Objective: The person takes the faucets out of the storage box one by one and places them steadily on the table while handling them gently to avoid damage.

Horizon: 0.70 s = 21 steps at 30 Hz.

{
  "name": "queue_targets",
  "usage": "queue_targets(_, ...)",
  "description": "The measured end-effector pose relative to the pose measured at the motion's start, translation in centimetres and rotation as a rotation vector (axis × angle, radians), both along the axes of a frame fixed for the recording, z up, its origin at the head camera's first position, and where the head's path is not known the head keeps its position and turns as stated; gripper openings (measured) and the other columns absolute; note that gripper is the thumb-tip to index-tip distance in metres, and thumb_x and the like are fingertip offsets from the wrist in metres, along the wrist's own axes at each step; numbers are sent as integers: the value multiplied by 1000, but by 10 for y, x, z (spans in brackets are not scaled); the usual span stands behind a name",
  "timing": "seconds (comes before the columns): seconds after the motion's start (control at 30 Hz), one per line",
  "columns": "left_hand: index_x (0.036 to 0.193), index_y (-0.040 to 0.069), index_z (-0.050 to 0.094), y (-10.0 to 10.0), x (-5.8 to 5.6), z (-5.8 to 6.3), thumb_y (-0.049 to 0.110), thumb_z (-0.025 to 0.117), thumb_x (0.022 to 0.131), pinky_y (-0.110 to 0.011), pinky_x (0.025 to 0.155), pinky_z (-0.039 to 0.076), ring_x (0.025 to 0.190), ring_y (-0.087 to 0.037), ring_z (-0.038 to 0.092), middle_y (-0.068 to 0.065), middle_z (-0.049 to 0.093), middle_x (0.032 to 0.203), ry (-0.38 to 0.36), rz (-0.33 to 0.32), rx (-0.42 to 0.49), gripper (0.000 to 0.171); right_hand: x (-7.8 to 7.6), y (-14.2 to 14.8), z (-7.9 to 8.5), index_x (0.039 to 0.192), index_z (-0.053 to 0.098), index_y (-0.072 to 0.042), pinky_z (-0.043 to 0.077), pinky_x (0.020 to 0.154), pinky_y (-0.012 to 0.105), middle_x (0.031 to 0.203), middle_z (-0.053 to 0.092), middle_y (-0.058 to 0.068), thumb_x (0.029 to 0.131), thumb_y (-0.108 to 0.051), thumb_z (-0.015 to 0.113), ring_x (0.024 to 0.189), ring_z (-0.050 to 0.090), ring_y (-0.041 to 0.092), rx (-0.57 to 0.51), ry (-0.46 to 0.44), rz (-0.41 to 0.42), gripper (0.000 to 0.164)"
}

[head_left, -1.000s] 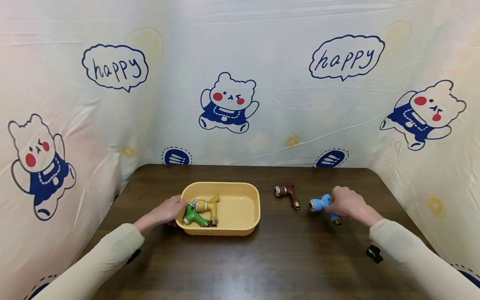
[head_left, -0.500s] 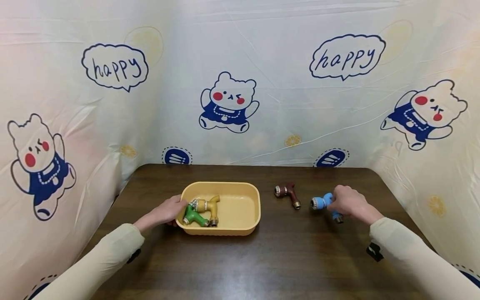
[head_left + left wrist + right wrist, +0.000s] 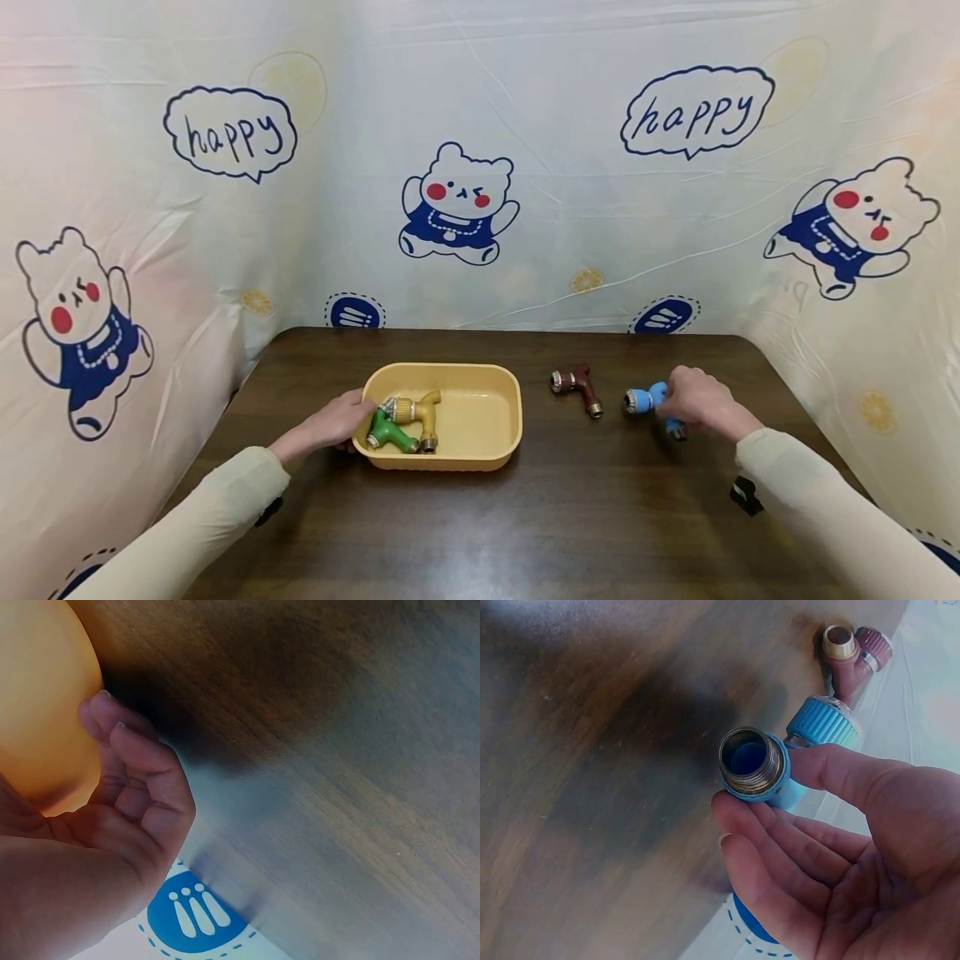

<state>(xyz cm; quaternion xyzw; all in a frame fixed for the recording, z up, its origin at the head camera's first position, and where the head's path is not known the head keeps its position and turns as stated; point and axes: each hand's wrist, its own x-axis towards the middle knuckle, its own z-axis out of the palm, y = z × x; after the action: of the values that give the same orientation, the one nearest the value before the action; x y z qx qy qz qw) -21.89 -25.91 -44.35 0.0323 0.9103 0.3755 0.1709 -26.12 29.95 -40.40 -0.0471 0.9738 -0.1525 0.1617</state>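
My left hand holds the left end of a yellow plastic basin; in the left wrist view its curled fingers lie against the basin's outer wall, and the thumb is hidden. A green tap and a yellow tap lie together in the basin's left half. Over to the right, my right hand pinches a blue tap between thumb and fingers. Its threaded metal mouth faces the camera in the right wrist view.
A dark red tap lies on the brown wooden table between the basin and the blue tap. Behind the table and at both sides hangs a pale printed cloth.
My right hand and the blue tap have shifted slightly to the right and toward the table's far side. The left hand, basin and other taps stay in place.
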Motion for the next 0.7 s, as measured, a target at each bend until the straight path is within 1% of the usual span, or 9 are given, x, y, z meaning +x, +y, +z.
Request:
queue_targets(0.13, 140, -8, 46, 0, 0, 0, 21, 34, 109, -33, 46, 50, 51, -20, 60, -9, 63, 69, -8, 4, 3, 44, -2, 3, -1, 68, 65, -8, 50, 47, 29, 62, 63, 5, 92, -17, 73, 54, 66, 22, -7, 4, -4, 27)
queue_targets(0.33, 136, -7, 49, 0, -2, -3, 19, 34, 107, -33, 45, 50, 51, -20, 61, -9, 64, 67, 2, 1, 4, 41, -6, 5, -2, 68, 64, -8, 54, 49, 32, 62, 63, 6, 91, -17, 74, 57, 68, 24, -26, -9, -17, 26)
queue_targets(0.53, 132, -6, 52, -1, -3, -4, 19, 35, 107, -34, 45, 51, 51, -21, 61, -9, 64, 67, 13, 6, 4, 39, -10, 8, -2, 68, 64, -9, 53, 49, 32, 63, 64, 7, 91, -17, 73, 56, 66, 23, -24, -15, -35, 27)
queue_targets(0.7, 134, -6, 51, 0, -2, -4, 20, 35, 106, -34, 45, 51, 51, -21, 62, -9, 64, 67, 4, 11, 2, 40, -13, 12, -3, 69, 64, -8, 53, 49, 31, 65, 63, 7, 92, -17, 71, 56, 64, 21, -15, -36, -52, 25)
